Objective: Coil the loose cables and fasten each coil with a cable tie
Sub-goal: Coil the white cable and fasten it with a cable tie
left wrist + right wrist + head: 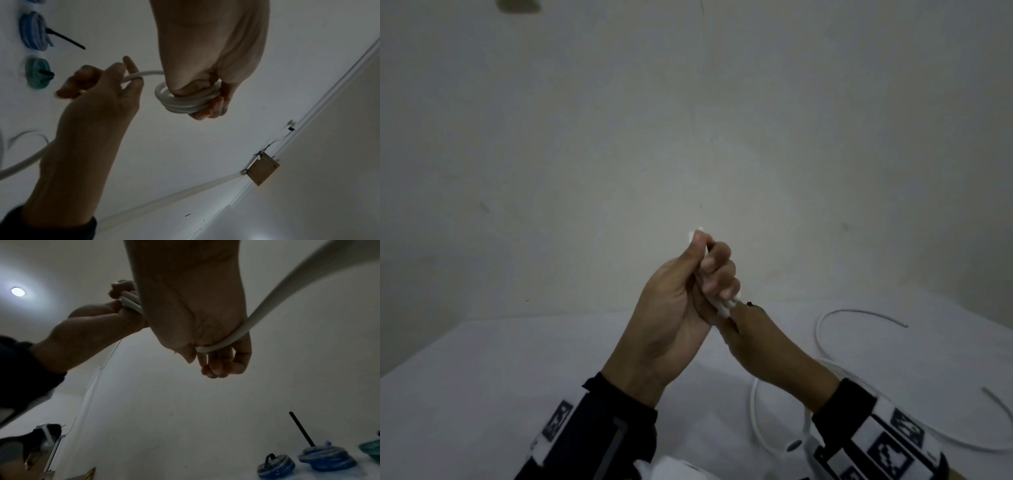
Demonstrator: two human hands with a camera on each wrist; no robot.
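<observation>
Head view: left hand (674,308) raised above the white table (517,370), palm toward the camera, fingers curled shut round a small bundle of white cable (717,301); only short white ends peeking out above the thumb and below the little finger. Right hand (760,337) just below and to the right, touching the left, back toward the camera, fingers hidden. More of the same white cable lying in loose arcs on the table at right. Black sleeves and marker bands at both wrists.

Left wrist view: plainly shown here, unlike from the head, the coil (180,100) itself, several stacked round turns of smooth, thick white cable, clamped between the left hand's (211,78) thumb and curled fingers. One strand running leftward from the coil into the right hand (107,91), held between thumb and bent fingers, then trailing down behind that forearm. Also visible only off the head view: a blue coil (34,30) with a long black cable tie (65,39) sticking out, and a teal coil (38,73) with a short black tie stub, both lying on the table.

Right wrist view: right hand (207,337) seen from the wrist, fingers curled, white cable crossing under the thumb and sweeping up to the right, blurred. Left hand (115,311) behind, gripping the layered white turns (130,302). Down at right, two blue coils (327,457) with black ties, teal coil at the edge.
</observation>
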